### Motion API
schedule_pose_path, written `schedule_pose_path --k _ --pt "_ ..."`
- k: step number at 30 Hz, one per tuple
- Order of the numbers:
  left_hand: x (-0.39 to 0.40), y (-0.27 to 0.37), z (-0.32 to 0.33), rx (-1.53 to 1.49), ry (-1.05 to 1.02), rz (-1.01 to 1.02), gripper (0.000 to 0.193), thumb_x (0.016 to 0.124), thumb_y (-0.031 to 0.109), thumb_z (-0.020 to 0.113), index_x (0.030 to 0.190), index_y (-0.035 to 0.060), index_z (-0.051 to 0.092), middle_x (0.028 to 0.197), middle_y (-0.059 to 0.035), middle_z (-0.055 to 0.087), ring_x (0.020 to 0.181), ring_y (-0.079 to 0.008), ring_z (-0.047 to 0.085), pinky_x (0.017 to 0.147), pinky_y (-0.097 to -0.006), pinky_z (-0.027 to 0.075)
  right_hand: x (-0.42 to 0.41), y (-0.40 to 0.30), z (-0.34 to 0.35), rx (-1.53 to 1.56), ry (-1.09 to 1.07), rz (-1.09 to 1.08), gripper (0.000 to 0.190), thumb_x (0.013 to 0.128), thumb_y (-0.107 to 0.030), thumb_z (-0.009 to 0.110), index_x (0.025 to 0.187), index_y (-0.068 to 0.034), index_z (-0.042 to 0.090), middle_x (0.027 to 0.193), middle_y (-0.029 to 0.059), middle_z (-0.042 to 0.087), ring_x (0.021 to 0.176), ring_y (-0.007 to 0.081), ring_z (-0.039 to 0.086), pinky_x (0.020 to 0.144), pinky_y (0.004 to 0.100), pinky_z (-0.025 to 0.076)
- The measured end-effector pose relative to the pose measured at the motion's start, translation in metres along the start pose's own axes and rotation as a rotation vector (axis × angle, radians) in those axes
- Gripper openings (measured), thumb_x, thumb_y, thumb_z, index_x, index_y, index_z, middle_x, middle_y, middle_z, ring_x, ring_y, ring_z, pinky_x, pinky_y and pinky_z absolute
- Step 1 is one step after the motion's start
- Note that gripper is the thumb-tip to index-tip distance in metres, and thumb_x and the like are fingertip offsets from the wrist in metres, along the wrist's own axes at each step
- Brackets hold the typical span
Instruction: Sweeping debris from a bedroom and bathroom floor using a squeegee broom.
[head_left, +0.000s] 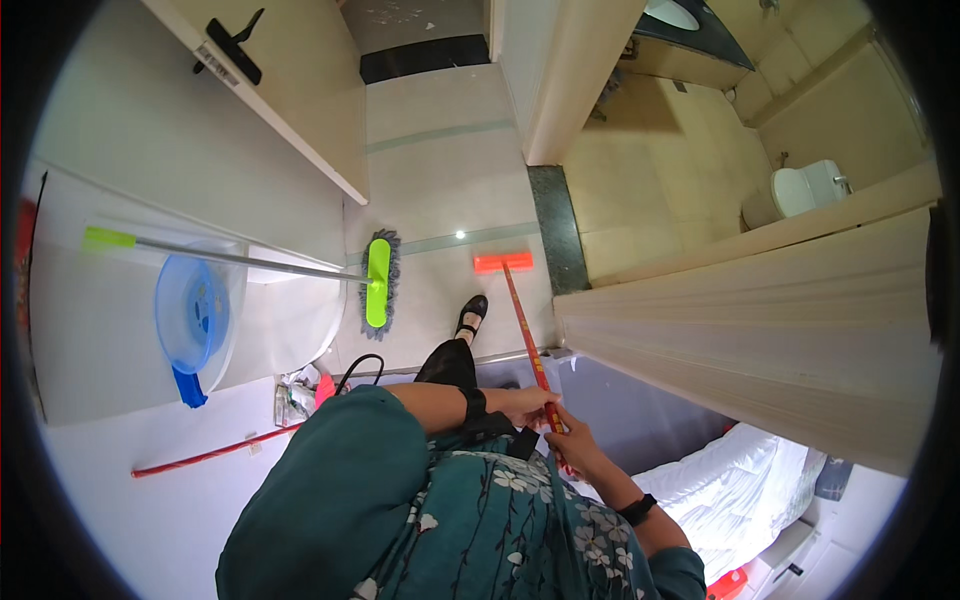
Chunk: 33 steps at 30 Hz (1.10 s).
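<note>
Both my hands are closed around the red handle of a broom. My left hand grips it in front of my waist. Just below it on the handle, my right hand holds the end close to my body. Out at the far end, the orange broom head rests on the pale tiled floor, near a dark stone threshold. Left of the broom lies a flat mop with a lime-green plate and grey fringe, its metal pole leaning leftward. My black shoe stands between the two.
A wooden door stands ajar at upper left. On the right, a doorway shows a bathroom with a toilet. A blue plastic basin sits at left, above a red pole. A bed with white bedding is lower right.
</note>
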<state>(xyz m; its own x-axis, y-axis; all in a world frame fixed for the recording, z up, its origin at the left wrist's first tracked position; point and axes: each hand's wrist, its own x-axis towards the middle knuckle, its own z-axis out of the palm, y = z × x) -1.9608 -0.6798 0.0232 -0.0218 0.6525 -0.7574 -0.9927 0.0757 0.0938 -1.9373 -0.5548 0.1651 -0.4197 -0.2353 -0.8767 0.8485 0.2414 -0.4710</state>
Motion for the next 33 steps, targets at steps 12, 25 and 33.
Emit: schedule_pose_path --k 12,25,33 --pt "-0.078 0.025 -0.05 -0.216 0.077 0.377 0.032 0.087 0.04 0.042 0.083 0.0103 0.054 0.07 -0.0028 0.054 0.062 -0.0124 0.05 0.05 -0.0231 0.033 0.11 -0.056 0.037 -0.269 -0.219 -0.362 0.056 0.083 -0.02 0.053 0.132 -0.014 0.027 0.062 0.0055 0.051 0.045 0.0115 0.049 0.038 0.024 0.041" --pt "-0.195 0.078 -0.196 -0.79 0.005 0.488 0.016 0.087 0.02 0.046 0.081 0.0063 0.043 0.062 -0.0004 0.042 0.047 -0.0087 0.04 0.038 -0.019 0.035 0.238 -0.199 0.174 -0.587 -0.369 0.091 0.048 0.085 -0.043 0.041 0.106 -0.001 0.047 0.08 0.0126 0.054 0.067 0.0211 0.055 0.061 0.0321 0.048" --pt "-0.267 0.07 -0.201 -0.647 0.235 0.452 0.018 0.088 0.023 0.045 0.086 0.0058 0.045 0.061 -0.001 0.046 0.044 -0.0077 0.041 0.036 -0.0186 0.033 0.301 -0.205 0.23 -0.441 -0.65 0.311 0.028 0.083 -0.031 0.052 0.081 -0.004 0.059 0.063 0.0065 0.058 0.054 0.0151 0.053 0.048 0.0252 0.039"
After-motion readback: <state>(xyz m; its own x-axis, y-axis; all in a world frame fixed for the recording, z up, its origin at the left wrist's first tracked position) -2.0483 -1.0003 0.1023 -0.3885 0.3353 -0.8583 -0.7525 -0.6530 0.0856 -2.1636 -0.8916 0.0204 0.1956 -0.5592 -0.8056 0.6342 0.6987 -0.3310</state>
